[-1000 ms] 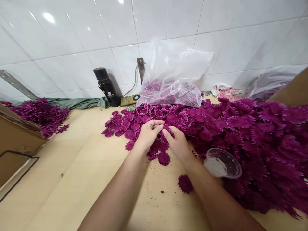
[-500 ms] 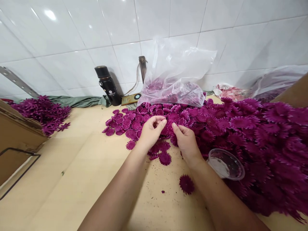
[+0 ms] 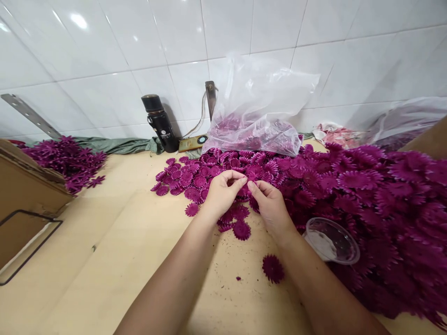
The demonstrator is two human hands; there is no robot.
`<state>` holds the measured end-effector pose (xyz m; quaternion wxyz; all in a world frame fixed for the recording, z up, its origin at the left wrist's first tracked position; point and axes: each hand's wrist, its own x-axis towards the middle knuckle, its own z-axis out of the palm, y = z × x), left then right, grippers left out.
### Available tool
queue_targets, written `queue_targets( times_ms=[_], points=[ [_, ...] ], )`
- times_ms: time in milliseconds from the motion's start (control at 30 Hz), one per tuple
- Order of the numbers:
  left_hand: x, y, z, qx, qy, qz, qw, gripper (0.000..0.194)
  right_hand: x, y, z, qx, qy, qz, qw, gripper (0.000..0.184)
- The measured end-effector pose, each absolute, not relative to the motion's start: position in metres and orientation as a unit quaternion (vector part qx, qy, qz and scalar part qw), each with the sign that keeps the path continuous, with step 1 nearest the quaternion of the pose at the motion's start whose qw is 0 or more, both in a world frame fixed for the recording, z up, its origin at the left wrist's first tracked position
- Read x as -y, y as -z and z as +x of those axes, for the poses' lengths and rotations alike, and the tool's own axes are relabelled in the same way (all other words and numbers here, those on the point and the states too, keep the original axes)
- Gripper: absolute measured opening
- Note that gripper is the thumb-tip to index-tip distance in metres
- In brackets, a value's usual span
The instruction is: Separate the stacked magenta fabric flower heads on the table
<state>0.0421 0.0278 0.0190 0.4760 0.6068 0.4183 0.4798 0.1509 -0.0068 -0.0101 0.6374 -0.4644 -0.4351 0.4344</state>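
Observation:
Thumb and fingers of my left hand (image 3: pixel 225 191) are pinched together above the purple flower pieces. My right hand (image 3: pixel 270 202) pinches too, its thumb tip close against the left fingertips. Whatever they hold is too small or hidden to make out against the purple behind. Under and behind both hands spread small toothed purple flower discs (image 3: pixel 186 178), looking like artificial petals. A few lie loose just below my left hand, among them one disc (image 3: pixel 241 230). A darker disc (image 3: pixel 273 268) lies alone by my right forearm.
A big heap of larger purple flowers (image 3: pixel 377 218) fills the right, with a clear plastic tub (image 3: pixel 331 240) at its edge. Behind stand a plastic bag (image 3: pixel 261 107) and a black bottle (image 3: pixel 160 123). On the left are star-shaped pieces (image 3: pixel 75 160) and a cardboard box (image 3: pixel 30 186).
My hands have come together, so the fingertips now nearly meet. The whole view has shifted slightly, with things appearing a little farther right.

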Motion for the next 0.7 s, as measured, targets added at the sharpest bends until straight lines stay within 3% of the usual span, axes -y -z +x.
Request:
queue_targets(
  times_ms=[400, 533, 700],
  points=[
    [-0.038, -0.015, 0.036, -0.46, -0.6, 0.403, 0.516, 0.008, 0.011, 0.007, 0.149, 0.437, -0.448, -0.44, 0.644, 0.025],
    [-0.038, -0.017, 0.032, -0.419, -0.576, 0.426, 0.558, 0.011, 0.01, 0.006, 0.148, 0.439, -0.406, -0.486, 0.637, 0.018],
    [-0.029, -0.011, 0.046, -0.394, -0.514, 0.457, 0.61, 0.019, 0.007, 0.006, 0.149, 0.424, -0.374, -0.508, 0.65, 0.025]
  ],
)
